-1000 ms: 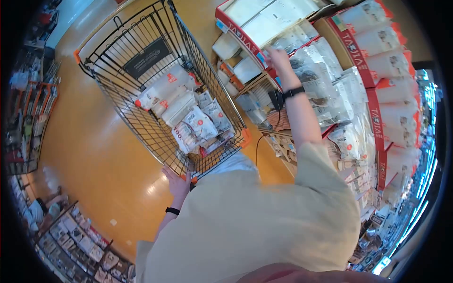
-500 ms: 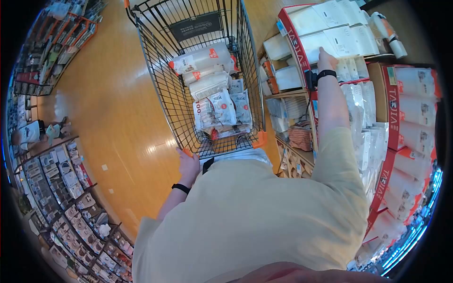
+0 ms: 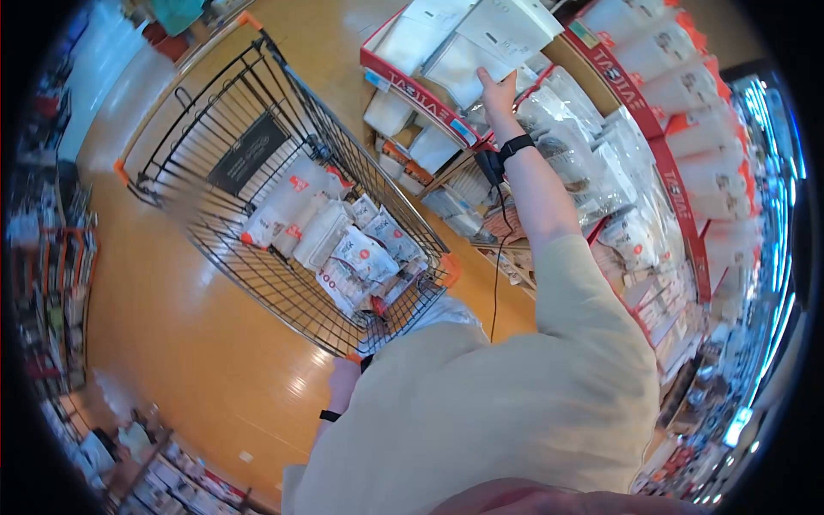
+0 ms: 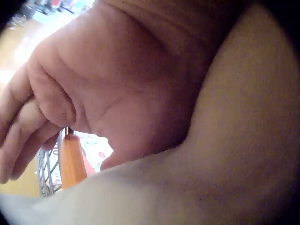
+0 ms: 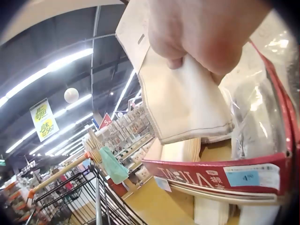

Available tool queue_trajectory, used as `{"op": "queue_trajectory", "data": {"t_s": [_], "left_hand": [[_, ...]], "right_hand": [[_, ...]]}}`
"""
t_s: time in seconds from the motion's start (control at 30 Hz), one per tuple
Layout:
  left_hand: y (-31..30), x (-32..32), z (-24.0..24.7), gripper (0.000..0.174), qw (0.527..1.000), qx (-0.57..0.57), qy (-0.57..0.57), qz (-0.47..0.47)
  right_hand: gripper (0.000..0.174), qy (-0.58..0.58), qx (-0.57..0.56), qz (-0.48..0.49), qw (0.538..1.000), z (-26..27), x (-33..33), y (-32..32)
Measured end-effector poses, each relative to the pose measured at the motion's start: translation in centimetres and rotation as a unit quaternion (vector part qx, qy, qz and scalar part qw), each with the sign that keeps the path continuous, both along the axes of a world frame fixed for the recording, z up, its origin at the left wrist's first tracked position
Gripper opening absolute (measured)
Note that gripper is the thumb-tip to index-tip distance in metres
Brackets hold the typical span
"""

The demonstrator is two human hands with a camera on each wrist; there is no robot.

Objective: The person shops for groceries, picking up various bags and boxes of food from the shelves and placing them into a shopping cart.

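— On the upper shelf, at the red cardboard display tray (image 3: pixel 410 79), what is held by the right hand (image 3: pixel 498 86)?

— A flat cream fabric-like packet (image 5: pixel 183 103) is pinched at its top edge, with fingers and thumb closed tightly over it. It stands in the tray among other pale packets, with its lower part behind the red lip.

— And the left hand (image 4: pixel 93 89)?

— It is wrapped round the orange-capped cart handle (image 4: pixel 72 161), fingers curled. This is at the near corner of the black wire shopping cart (image 3: pixel 197 112), where white printed pouches (image 3: pixel 360 249) are piled.

— How is the lift best done?

— Probably straight up, so that the bottom edge is cleared over the red lip before anything is swung sideways. The pinch looks shallow for so floppy a thing, and a deeper hold would likely be steadier. Neighbouring packets could be dragged out if more than one has been caught. Whether one or two are pinched cannot be told. The cart is best held steady, since it stands just beside the shelf.
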State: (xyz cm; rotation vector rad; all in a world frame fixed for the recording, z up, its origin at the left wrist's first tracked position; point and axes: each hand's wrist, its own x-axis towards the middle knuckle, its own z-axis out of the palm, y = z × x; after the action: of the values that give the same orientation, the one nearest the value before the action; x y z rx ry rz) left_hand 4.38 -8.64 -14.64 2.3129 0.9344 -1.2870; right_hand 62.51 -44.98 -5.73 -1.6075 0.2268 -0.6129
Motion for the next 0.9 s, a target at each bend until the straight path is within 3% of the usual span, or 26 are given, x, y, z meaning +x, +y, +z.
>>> {"op": "queue_trajectory", "data": {"t_s": [0.03, 0.07, 0.13, 0.17, 0.23, 0.27, 0.3, 0.33, 0.4, 0.43, 0.53, 0.6, 0.67, 0.73, 0.87, 0.9], "left_hand": [[1.5, -0.1, -0.6, 0.067, 0.999, -0.032, -0.023, -0.008], [3.0, -0.2, -1.3, 0.067, 0.995, -0.058, -0.012, -0.082], [3.1, 5.7, 6.2, 0.068, 0.967, -0.111, 0.020, -0.229], [3.9, 7.1, 5.3, 0.071, 0.957, -0.160, 0.050, -0.235], [2.7, 13.1, 9.7, 0.073, 0.950, -0.220, 0.107, -0.194], [2.4, 13.6, 7.8, 0.074, 0.953, -0.205, 0.050, -0.218], [2.1, 13.6, 6.0, 0.074, 0.953, -0.190, -0.006, -0.236], [1.2, 15.5, 8.4, 0.073, 0.949, -0.213, 0.021, -0.232], [-0.6, 17.8, 10.8, 0.072, 0.941, -0.234, 0.023, -0.243], [-1.2, 18.0, 10.6, 0.071, 0.936, -0.233, 0.001, -0.263], [-3.1, 17.7, 10.7, 0.070, 0.920, -0.207, -0.041, -0.330], [-3.5, 16.1, 7.6, 0.070, 0.907, -0.184, -0.034, -0.377], [-3.6, 14.9, 6.1, 0.070, 0.905, -0.197, -0.015, -0.377], [-3.6, 13.9, 5.8, 0.071, 0.898, -0.204, 0.032, -0.390], [-4.4, 13.1, 4.2, 0.068, 0.903, -0.197, 0.025, -0.381], [-4.6, 13.1, 4.1, 0.068, 0.904, -0.192, 0.022, -0.382]], "right_hand": [[0.048, -0.013, -0.002, -0.002, 1.000, 0.9, -0.9, 0.2], [0.049, -0.031, -0.030, -0.006, 0.999, 1.6, -1.5, 0.2], [0.052, -0.055, -0.090, -0.014, 0.994, 2.4, -3.7, -0.2], [0.054, -0.087, -0.104, -0.017, 0.991, 3.0, -5.5, -0.1], [0.056, -0.062, -0.201, -0.086, 0.974, 4.5, -10.9, 0.3], [0.058, -0.048, -0.248, -0.117, 0.960, 5.1, -13.8, 0.8], [0.062, -0.025, -0.150, -0.048, 0.987, 5.1, -16.5, 0.6], [0.062, 0.019, -0.092, -0.012, 0.995, 6.2, -19.9, 1.9], [0.062, 0.095, 0.024, 0.063, 0.993, 9.5, -26.3, 5.3], [0.061, 0.104, 0.023, 0.078, 0.991, 9.0, -28.6, 6.5], [0.063, 0.182, -0.016, 0.150, 0.972, 3.5, -31.8, 8.8], [0.061, 0.270, -0.094, 0.211, 0.935, 2.2, -32.3, 11.6], [0.057, 0.327, -0.149, 0.271, 0.893, -3.0, -32.1, 14.5], [0.053, 0.336, -0.141, 0.314, 0.877, -9.0, -32.2, 18.0], [0.054, 0.377, -0.126, 0.359, 0.845, -14.4, -32.9, 22.0], [0.058, 0.410, -0.070, 0.382, 0.825, -15.1, -32.8, 22.4]]}}
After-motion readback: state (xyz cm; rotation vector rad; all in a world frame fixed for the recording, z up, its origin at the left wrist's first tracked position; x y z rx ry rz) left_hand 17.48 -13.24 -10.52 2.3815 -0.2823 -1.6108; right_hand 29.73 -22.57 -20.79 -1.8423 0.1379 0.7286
